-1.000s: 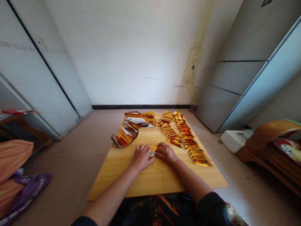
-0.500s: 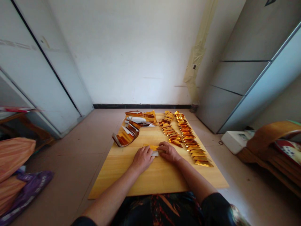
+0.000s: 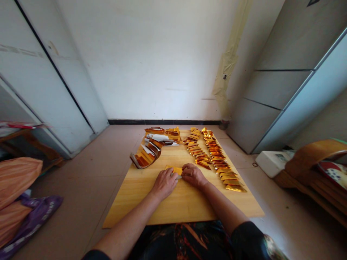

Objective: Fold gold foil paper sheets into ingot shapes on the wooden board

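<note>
A sheet of gold foil paper (image 3: 177, 169) lies on the wooden board, its near edge turned up so that a bit of pale backing shows. On its left side my left hand (image 3: 165, 182) grips that edge with bent fingers. From the right, my right hand (image 3: 194, 175) pinches the other end of the sheet. Fingers cover part of the paper. To the right are two rows of folded gold paper pieces, a shorter inner row (image 3: 197, 150) and a longer outer row (image 3: 219, 159). Curled stacks of gold paper sheets (image 3: 146, 155) lie at the far left.
The wooden board (image 3: 130, 202) is low, in front of my lap. Beyond it stands a white wall (image 3: 151, 72). A grey refrigerator (image 3: 271, 101) and a wooden seat (image 3: 311, 173) are on the right. Orange and purple bags (image 3: 24, 209) lie at the left.
The pale strip at the paper's near edge has turned up and shows less between my hands. Both hands have stayed nearly in place.
</note>
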Demonstrator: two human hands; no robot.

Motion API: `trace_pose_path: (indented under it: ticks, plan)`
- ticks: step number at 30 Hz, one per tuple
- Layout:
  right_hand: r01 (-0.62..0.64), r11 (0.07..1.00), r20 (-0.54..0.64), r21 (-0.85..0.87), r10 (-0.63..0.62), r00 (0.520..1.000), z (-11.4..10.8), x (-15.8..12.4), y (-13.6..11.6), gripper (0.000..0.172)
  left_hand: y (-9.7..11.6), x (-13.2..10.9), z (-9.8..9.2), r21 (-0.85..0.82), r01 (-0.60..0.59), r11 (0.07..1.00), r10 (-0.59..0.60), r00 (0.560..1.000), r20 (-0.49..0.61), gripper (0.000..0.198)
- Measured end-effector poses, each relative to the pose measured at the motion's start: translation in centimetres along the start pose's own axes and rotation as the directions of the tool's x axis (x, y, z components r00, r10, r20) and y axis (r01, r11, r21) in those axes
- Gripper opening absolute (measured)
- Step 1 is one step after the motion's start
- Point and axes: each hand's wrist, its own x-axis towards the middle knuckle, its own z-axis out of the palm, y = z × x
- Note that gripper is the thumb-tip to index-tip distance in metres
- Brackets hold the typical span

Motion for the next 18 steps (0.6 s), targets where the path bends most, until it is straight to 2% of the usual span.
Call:
trace_pose_path:
  ticks: [10,18]
  plan:
    - [-0.094,0.995,0.003,-0.046,0.094,0.996,0.2,0.8,-1.1,0.004,0.3,0.3,-0.1,-0.070,0.065,0.995,-0.066,0.998,-0.022,0.019]
    - [-0.224,0.970,0.028,-0.091,0.227,0.973,0.1,1.3,-2.0,0.011,0.7,0.5,-0.3,-0.138,0.179,0.974,-0.185,0.982,-0.032,0.013]
